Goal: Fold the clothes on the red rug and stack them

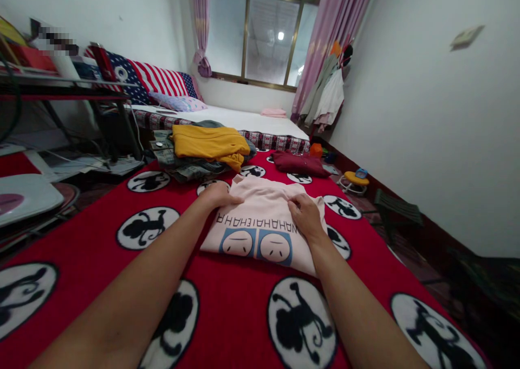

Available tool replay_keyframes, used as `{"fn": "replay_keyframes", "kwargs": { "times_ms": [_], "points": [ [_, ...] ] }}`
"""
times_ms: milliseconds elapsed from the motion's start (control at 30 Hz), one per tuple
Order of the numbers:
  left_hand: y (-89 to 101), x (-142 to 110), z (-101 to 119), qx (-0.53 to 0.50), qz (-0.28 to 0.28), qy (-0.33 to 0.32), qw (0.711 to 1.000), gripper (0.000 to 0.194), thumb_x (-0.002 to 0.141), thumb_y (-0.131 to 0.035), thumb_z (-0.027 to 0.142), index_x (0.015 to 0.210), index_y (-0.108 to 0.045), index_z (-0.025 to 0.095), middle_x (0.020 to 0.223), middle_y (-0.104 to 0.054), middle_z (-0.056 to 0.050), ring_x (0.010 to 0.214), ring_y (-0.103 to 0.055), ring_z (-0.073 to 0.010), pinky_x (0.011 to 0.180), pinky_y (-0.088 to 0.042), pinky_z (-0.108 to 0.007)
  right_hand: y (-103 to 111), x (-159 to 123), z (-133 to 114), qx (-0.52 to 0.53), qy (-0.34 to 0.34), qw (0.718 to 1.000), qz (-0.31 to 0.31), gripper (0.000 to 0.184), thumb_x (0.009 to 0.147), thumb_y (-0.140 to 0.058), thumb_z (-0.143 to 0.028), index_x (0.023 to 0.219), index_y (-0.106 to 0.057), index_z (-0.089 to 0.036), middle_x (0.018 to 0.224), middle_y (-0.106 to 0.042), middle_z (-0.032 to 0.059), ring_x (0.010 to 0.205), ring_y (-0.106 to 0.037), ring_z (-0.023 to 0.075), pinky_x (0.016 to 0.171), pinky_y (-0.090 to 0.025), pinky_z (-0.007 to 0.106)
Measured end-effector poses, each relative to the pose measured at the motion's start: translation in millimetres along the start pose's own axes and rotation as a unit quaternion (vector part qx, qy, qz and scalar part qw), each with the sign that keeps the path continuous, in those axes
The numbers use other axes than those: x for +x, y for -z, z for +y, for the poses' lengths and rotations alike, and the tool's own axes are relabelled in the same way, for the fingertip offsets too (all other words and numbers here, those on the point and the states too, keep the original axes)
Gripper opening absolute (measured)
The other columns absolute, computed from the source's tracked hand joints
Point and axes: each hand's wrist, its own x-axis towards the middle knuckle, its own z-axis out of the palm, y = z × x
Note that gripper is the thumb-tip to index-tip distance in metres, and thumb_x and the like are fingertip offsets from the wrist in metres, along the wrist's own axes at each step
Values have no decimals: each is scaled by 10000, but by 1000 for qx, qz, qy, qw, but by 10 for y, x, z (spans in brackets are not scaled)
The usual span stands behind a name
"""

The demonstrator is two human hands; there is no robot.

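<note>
A pale pink shirt (260, 209), folded into a compact shape, lies on the red blanket (227, 304). Its printed lettering and two blue squares with round white faces appear upside down from here. At the shirt's left edge, my left hand (217, 195) is closed on the cloth, thumb on top and the other fingers largely out of sight. My right hand (305, 213) grips the fabric on the right side, near the collar end, with its fingers curled. Part of the lettering is covered by my right hand.
Beyond the shirt is a pile with a yellow garment (209, 141) over denim (179, 166). A folded dark red garment (300, 164) lies at the far right. A white-topped bed (239, 118) stands behind, a cluttered desk (60, 90) left, and a yellow stool (356, 179) right.
</note>
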Motion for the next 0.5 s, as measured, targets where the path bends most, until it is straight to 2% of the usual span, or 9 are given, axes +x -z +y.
{"fn": "replay_keyframes", "kwargs": {
  "times_ms": [100,133,200,267,400,500],
  "points": [
    [144,-56,5,-164,-90,-64,980,382,559,-753,476,708,-664,135,666,-637,-36,618,-571,-187,517,-358,-246,50,-12,-76,-25,0,998,56,186,845,-518,-269,771,-662,-178,876,-652,79,873,-584,216,841,-429,339],
    [179,-91,57,-222,-96,-91,966,364,573,-740,446,735,-671,128,667,-635,-30,600,-556,-169,509,-354,-238,77,-19,-129,-35,-3,996,83,209,857,-519,-298,754,-657,-180,861,-653,79,865,-581,217,844,-424,343],
    [220,-182,225,-290,-72,-153,942,339,607,-711,407,767,-676,109,687,-642,-36,599,-548,-152,512,-361,-230,140,-32,-267,-19,-15,994,110,281,894,-496,-378,765,-656,-186,823,-659,68,813,-587,208,818,-427,336],
    [215,-305,443,-306,-42,-230,923,291,637,-686,353,777,-680,98,704,-651,-42,615,-557,-149,524,-373,-224,213,-32,-420,49,-36,995,78,382,931,-435,-484,843,-668,-194,792,-671,51,744,-606,194,750,-444,313],
    [57,-643,846,-266,-51,-362,892,196,696,-593,220,818,-705,115,724,-673,-41,662,-605,-163,547,-397,-217,383,54,-645,176,-117,976,-49,589,878,-380,-698,911,-680,-193,749,-680,59,730,-648,220,641,-480,307],
    [-96,-898,1028,-156,8,-373,915,191,670,-592,156,811,-721,150,755,-697,-55,699,-632,-189,567,-401,-235,491,160,-716,215,-140,963,-88,590,804,-490,-721,886,-693,-172,753,-689,70,764,-668,239,638,-511,316]
  ]
}}
